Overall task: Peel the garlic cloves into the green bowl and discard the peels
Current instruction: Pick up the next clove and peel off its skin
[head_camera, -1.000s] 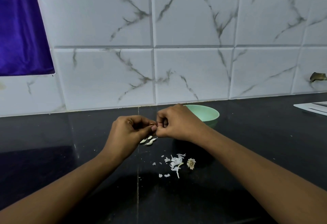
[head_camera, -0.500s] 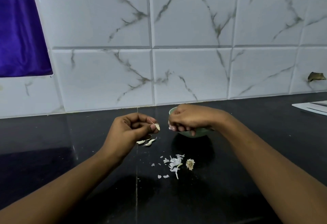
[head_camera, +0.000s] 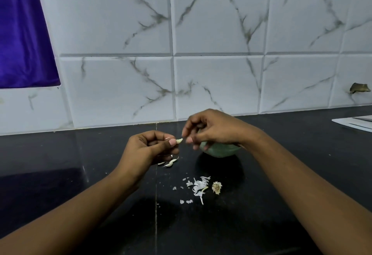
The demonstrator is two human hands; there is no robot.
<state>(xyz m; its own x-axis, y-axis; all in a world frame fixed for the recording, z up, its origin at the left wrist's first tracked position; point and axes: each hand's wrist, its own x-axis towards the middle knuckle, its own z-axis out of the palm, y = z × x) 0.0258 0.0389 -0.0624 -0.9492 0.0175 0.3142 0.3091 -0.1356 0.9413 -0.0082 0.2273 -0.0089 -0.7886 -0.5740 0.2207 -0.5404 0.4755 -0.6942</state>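
Centre frame: left hand (head_camera: 148, 151) grip pinches garlic clove (head_camera: 179, 140); right hand (head_camera: 214, 132) grip slack, empty, hiding most of green bowl (head_camera: 220, 150).

Pale garlic clove (head_camera: 179, 140) held aloft beside green bowl (head_camera: 219, 150), white peels (head_camera: 198, 187) scattered nearer.

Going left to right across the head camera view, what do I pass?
Purple cloth → left hand → garlic clove pinched in that hand → right hand → white sheet at the counter's right edge.
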